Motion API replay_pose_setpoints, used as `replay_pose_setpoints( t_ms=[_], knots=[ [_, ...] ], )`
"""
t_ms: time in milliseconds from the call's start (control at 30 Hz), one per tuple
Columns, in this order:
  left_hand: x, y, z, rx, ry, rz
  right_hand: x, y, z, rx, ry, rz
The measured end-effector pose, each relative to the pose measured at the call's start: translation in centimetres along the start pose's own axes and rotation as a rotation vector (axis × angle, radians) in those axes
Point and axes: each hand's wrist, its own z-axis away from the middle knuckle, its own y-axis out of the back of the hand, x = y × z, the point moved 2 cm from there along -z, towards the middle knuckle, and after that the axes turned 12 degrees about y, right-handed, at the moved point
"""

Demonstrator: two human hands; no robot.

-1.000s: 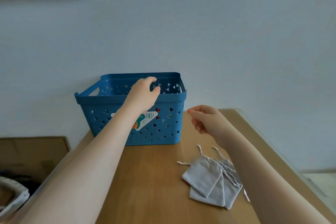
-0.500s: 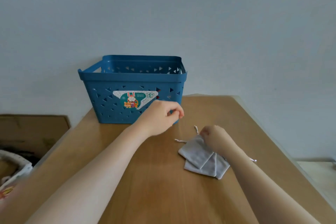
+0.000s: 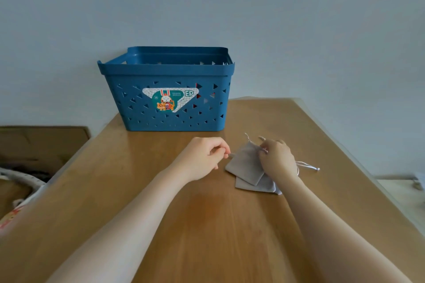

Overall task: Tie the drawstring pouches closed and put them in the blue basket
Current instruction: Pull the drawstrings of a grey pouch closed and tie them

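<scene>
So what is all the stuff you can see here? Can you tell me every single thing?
blue basket: one, blue with little triangle holes, at the back of the table by the wall.
sticker: one, white and teal with cartoon animals, on the basket's front.
pouches: a small overlapping pile, at least two, grey, flat on the table in front of the basket and to its right.
drawstrings: thin, pale, trailing from the pouches.
table: one, brown wood.
wall: pale, behind everything.
cardboard: brown, low on the left beside the table.
left hand: pinching a string end at the top pouch's left corner.
right hand: pinching the string at the top pouch's mouth.
</scene>
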Motion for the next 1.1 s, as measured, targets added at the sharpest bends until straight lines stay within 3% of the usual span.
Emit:
replay_pose_setpoints(
  t_ms=[133,333,500,800,1100],
  knots=[
    [0.1,0.2,0.8,0.08,0.005,0.023,-0.8,1.8,1.5,0.192,0.095,-0.138],
    [1.6,0.2,0.8,0.198,0.095,0.325,-4.3,5.4,3.5,0.453,0.447,-0.243],
    [2.9,0.7,1.1,0.159,0.23,0.741,-6.9,5.2,3.8,0.275,0.56,-0.191],
    [3.0,0.6,1.1,0.268,0.152,0.794,-8.0,3.2,3.9,0.038,0.487,-0.265],
    [1.4,0.7,0.9,0.123,0.273,1.182,-5.5,4.0,3.0,-0.206,0.411,-0.03]
  ],
)
